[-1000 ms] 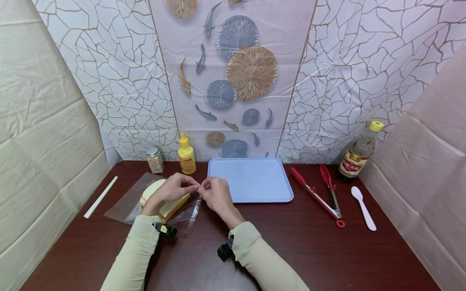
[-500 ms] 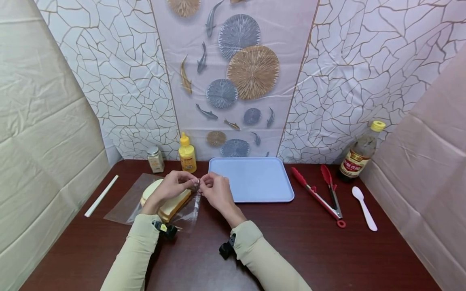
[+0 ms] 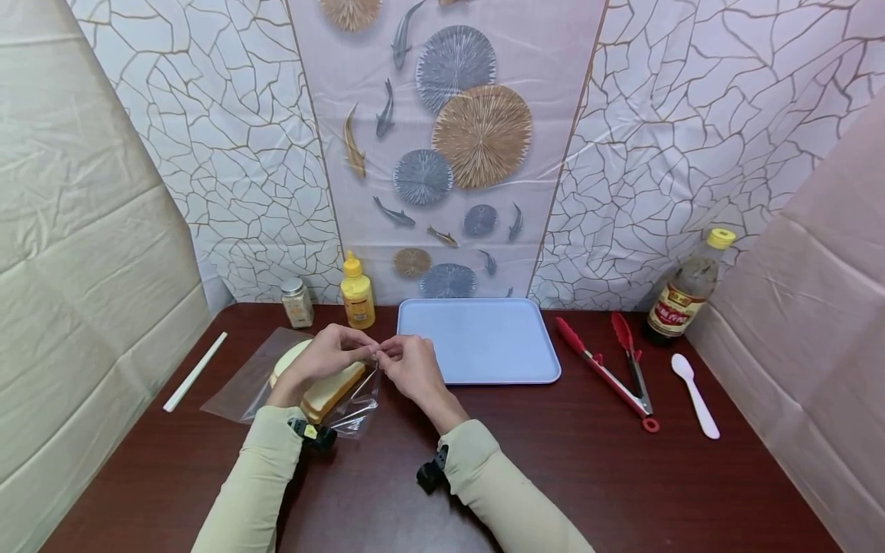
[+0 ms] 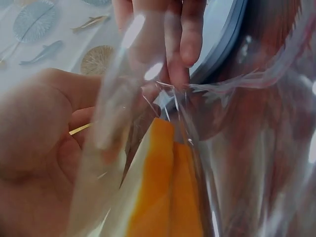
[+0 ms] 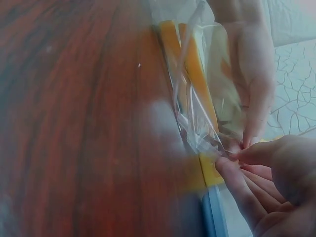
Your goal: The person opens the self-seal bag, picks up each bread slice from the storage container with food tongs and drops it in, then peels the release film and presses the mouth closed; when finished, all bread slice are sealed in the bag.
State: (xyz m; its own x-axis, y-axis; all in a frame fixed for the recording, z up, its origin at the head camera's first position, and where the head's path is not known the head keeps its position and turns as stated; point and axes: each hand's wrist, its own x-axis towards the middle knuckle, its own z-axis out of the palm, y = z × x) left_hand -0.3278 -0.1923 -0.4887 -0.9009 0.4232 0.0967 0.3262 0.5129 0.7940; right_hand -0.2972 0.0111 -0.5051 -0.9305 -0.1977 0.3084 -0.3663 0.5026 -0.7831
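Slices of bread (image 3: 335, 392) with orange-brown crusts lie inside a clear plastic bag (image 3: 238, 393) at the left of the table. The left hand (image 3: 323, 362) reaches over the bread and pinches the bag's right-hand edge between thumb and fingertips. Right beside it the right hand (image 3: 415, 370) pinches the same edge, the fingertips of both hands meeting. The left wrist view shows the bread crust (image 4: 150, 187) through the film and a reddish strip (image 4: 261, 81) along the bag's rim. In the right wrist view, the bag film (image 5: 197, 123) bunches at the fingertips.
A blue tray (image 3: 484, 346) lies behind the right hand. Near the back stand a small jar (image 3: 297, 307) and a yellow squeeze bottle (image 3: 357, 299). Red-handled tongs (image 3: 608, 376), a white spoon (image 3: 694, 395) and a sauce bottle (image 3: 681, 296) are at right, a white stick (image 3: 195, 372) at left.
The hands keep pinching the bag's edge; the fingertips parted slightly half a second ago and are together again now. The bag's near right corner has creased and shifted. The bread stays put.
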